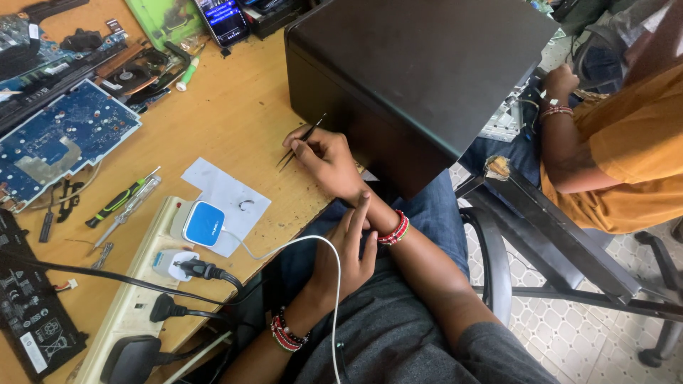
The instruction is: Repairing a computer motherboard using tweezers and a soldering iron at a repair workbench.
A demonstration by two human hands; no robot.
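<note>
Head view
Right hand [324, 158]: it rests on the edge of the wooden table [235, 114], fingers pinched shut on thin black tweezers [300, 141].
Tweezers: the long way runs slanted, from the fingers up and right. The top end touches the side of the big black box [398, 78]. The other end sticks out low and left, over the table.
Left hand [348, 249]: it holds nothing. The fingers are loose and the pointing finger touches the right wrist, by the red bead band.
Nearer hand: the right one, it has the tweezers.
Close by: white paper [220, 192] with a small ring, a blue and white plug [203, 222], a white cord.
Other person: in orange, far right, hands busy elsewhere.
</note>
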